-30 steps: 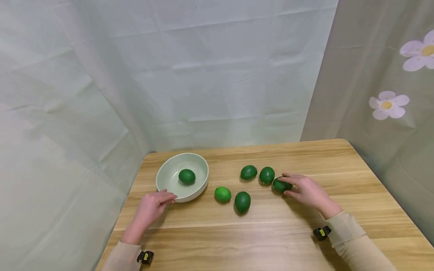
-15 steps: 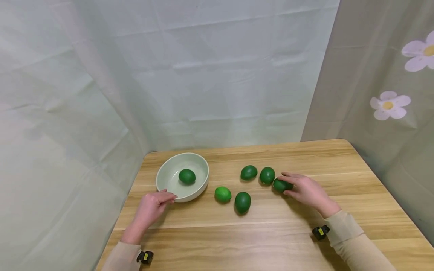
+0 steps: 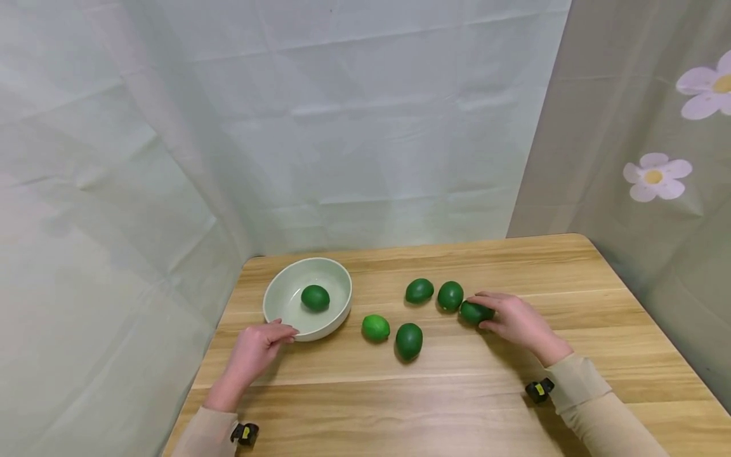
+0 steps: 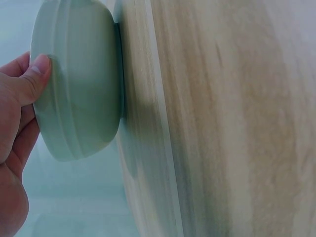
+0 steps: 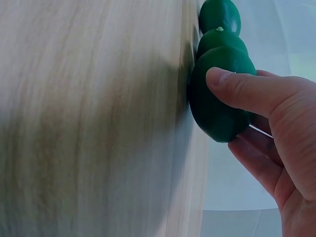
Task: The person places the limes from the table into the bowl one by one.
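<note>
My left hand (image 3: 254, 349) pinches the near-left rim of a pale green bowl (image 3: 334, 327), which stands on the table. In the left wrist view the thumb presses the bowl's outer wall (image 4: 89, 84) and the other fingers go over its rim. One dark green avocado (image 3: 315, 298) lies inside the bowl. On the right, my right hand (image 3: 520, 322) grips another dark green avocado (image 3: 473, 313) low at the tabletop. The right wrist view shows the thumb across the near side of that avocado (image 5: 212, 108), with fingers behind it.
Two more avocados, a middle one (image 3: 450, 296) and a farther one (image 3: 419, 291), line up left of the gripped one. Nearer the front lie a bright green lime (image 3: 375, 328) and an avocado (image 3: 408, 341). Pale curtains (image 3: 371, 127) hang behind the wooden table (image 3: 400, 412).
The right hand's fingers have closed slightly farther over the avocado, which stays in place. The left hand, the bowl and the other fruit have not visibly moved.
</note>
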Motion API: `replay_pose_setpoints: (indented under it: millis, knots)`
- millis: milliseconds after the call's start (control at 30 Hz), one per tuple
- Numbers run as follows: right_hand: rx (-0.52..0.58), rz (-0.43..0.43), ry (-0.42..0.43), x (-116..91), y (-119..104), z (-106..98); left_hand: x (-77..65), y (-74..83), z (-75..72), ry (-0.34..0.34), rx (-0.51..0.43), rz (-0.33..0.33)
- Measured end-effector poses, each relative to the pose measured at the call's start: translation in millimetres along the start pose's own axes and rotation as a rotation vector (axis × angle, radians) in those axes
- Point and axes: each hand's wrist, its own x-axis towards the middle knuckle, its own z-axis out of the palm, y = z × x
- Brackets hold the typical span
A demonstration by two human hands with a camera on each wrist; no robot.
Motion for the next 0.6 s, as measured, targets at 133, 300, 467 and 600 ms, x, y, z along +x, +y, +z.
replay_pose_setpoints:
  millis: [133, 300, 467, 600]
  knots:
    - [0.012, 0.004, -0.001, 0.2, 0.8, 0.1, 0.0, 0.7, -0.5, 0.001, -0.001, 0.003]
    - [0.01, 0.004, 0.002, -0.8, 2.3, 0.9, -0.5, 1.5, -1.1, 0.004, 0.002, 0.0]
    - [0.012, -0.001, 0.006, -2.4, 2.2, 1.1, -0.6, 1.6, -0.8, 0.007, 0.005, -0.008]
    - [0.01, 0.008, 0.007, -4.1, 1.6, 0.6, -0.7, 1.6, -0.5, 0.006, 0.008, -0.01]
